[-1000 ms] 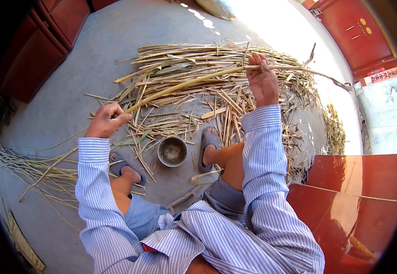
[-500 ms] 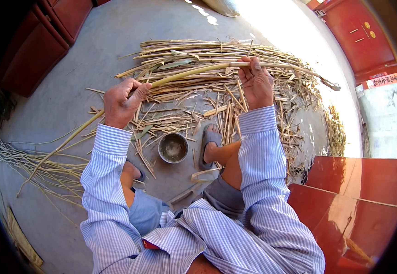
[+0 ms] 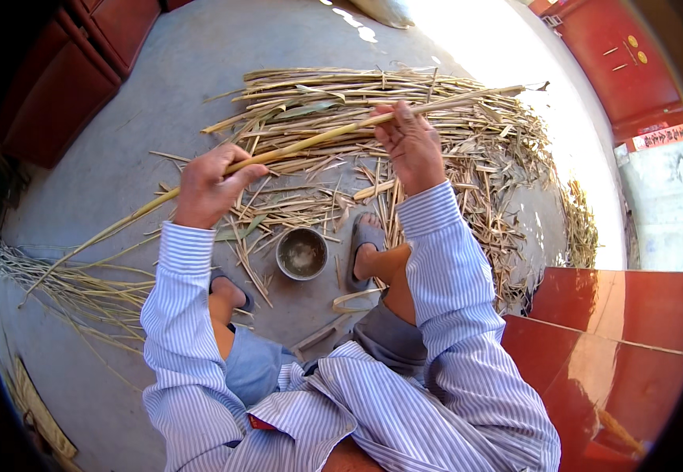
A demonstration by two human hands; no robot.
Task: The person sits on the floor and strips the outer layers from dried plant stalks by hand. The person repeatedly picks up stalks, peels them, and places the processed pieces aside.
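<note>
A long yellowish plant stalk (image 3: 310, 142) stretches across in front of me, its right end higher than its left. My left hand (image 3: 211, 185) is closed around it with the thumb along the top. Farther right, my right hand (image 3: 414, 153) pinches the same stalk between thumb and fingers, palm partly turned up. The thinner part runs down to the left, its tip just above the floor or touching it; I cannot tell which. A ragged dark tip marks the right end. Beyond my hands lies a thick pile of similar stalks (image 3: 325, 79).
Between my sandalled feet stands a metal-looking bowl (image 3: 305, 277). Stripped leaves and short pieces (image 3: 475, 204) litter the floor by the pile. Thin branching stalks (image 3: 82, 291) lie at left. A glossy red surface (image 3: 593, 354) is at right, dark red furniture (image 3: 58, 86) at far left.
The stalk's right end has swung upward and lost its downward bend. My right hand has shifted left, nearer my left hand, which has lowered slightly. The stalk's left tip has risen.
</note>
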